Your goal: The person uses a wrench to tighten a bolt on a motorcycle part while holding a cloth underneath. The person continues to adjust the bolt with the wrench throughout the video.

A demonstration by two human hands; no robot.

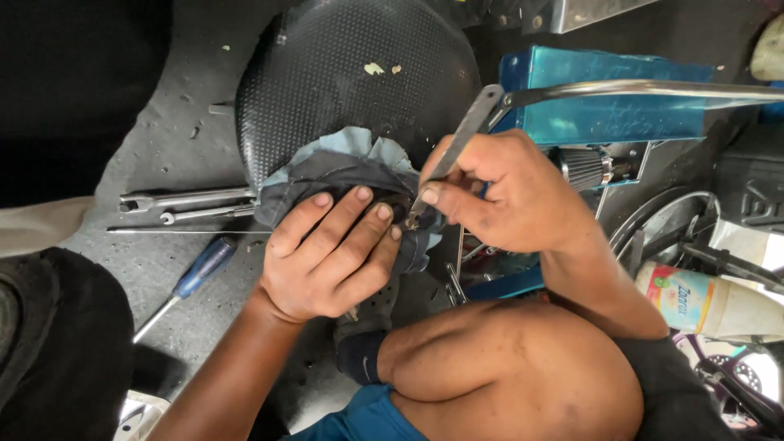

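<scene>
Left hand (331,253) lies flat, fingers spread, pressing a grey-blue rag (343,167) at frame centre. Right hand (506,192) pinches a flat metal tool (461,139), tip down at the rag's 3 o'clock edge, just beside the left fingertips. What sits under the rag is hidden. Black textured seat (351,73) at 12 o'clock. Blue metal box (588,98) at 2 o'clock. Bottle with pink-green-white label (682,296) at 4 o'clock, cut by frame edge, print unreadable. Wrenches (188,204) and blue-handled screwdriver (200,269) at 9 o'clock on the floor. Bare knee (506,367) at 6 o'clock.
</scene>
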